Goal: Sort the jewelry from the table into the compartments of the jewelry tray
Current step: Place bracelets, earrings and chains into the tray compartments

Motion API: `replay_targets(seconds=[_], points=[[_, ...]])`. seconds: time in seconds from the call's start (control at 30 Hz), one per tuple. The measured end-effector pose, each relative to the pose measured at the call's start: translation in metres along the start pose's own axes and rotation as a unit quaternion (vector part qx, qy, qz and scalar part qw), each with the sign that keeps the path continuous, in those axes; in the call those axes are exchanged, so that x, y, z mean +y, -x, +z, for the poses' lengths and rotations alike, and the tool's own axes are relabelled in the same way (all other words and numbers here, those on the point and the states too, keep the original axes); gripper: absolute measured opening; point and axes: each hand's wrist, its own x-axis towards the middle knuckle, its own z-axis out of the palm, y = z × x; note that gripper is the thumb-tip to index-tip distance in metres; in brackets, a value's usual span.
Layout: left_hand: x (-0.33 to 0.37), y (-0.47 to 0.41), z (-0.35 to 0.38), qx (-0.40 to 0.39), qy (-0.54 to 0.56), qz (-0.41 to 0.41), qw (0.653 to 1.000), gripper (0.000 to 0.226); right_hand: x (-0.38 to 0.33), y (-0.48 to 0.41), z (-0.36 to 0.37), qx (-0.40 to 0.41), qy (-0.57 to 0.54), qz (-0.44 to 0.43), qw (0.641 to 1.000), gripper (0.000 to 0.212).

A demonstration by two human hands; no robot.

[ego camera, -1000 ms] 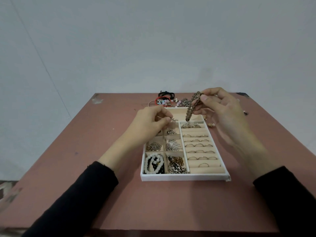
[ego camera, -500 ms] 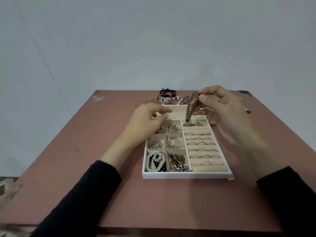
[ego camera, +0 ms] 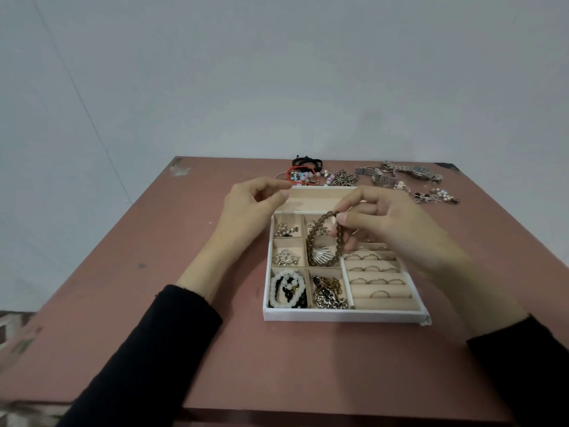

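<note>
The white jewelry tray [ego camera: 338, 315] with beige compartments lies mid-table. My right hand [ego camera: 397, 232] pinches a brown bead bracelet [ego camera: 310, 238] between thumb and fingers. Its loop hangs over the middle compartments, around a silver shell brooch [ego camera: 323, 257]. My left hand [ego camera: 249, 211] hovers at the tray's far-left corner with curled fingers, thumb near the index tip, and I see nothing in it. A white pearl bracelet [ego camera: 284, 289], a gold chain [ego camera: 329, 292] and several rings [ego camera: 372, 269] lie in the tray.
Loose jewelry lies along the table's far edge: a red cord bracelet [ego camera: 303, 175], black cords [ego camera: 308, 163], a metal watch [ego camera: 415, 172], a silver band [ego camera: 375, 175] and small earrings [ego camera: 437, 197]. A pale wall rises behind the table.
My right hand has lowered the bead bracelet from above the tray's far end to over the middle compartments. My left hand has pulled back to the far-left corner and curled its fingers.
</note>
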Motion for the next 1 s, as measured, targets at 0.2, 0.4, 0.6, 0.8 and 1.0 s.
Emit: replay_targets(seconds=[0.2,0.4,0.6,0.8,1.0], points=[[-0.003,-0.002,0.001,-0.007,-0.033,0.014,0.999,0.024,-0.011,0.004,0.004,0.037,0.267,-0.084,0.959,0.008],[-0.005,-0.004,0.001,-0.005,-0.044,0.027,0.999,0.02,-0.019,0.008,0.025,-0.03,0.529,-0.133,0.837,0.019],[-0.007,-0.006,0.001,0.003,-0.049,0.031,0.998,0.023,-0.017,0.001,0.03,-0.071,0.53,-0.109,0.838,0.025],[-0.005,-0.005,0.001,-0.001,-0.048,0.038,0.998,0.022,-0.027,0.003,0.007,-0.104,0.437,-0.034,0.893,0.019],[-0.005,-0.005,0.001,0.006,-0.056,0.043,0.997,0.019,-0.013,-0.003,0.017,-0.092,0.416,-0.065,0.902,0.033]])
